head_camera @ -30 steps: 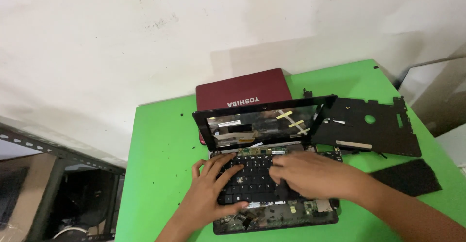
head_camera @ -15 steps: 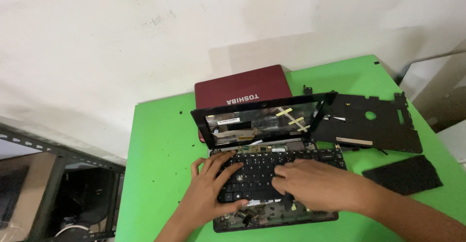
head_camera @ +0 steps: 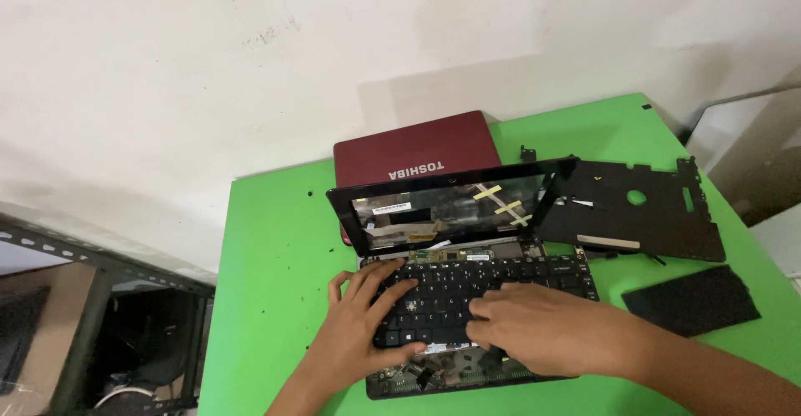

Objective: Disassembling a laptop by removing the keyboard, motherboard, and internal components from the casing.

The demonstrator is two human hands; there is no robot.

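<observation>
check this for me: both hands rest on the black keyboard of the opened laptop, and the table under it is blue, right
Not quite: the head view shows the table is green, not blue. The rest holds: the left hand and right hand both rest on the black keyboard of the opened laptop.

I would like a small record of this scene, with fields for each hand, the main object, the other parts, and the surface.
left hand: left hand lies flat on the left side of the black keyboard
right hand: right hand presses on the keyboard's right half
main object: opened small laptop, bare frame where the screen goes, circuit board showing
other parts: red lid behind; black plastic cover and dark flat panel at right
surface: green table
</observation>
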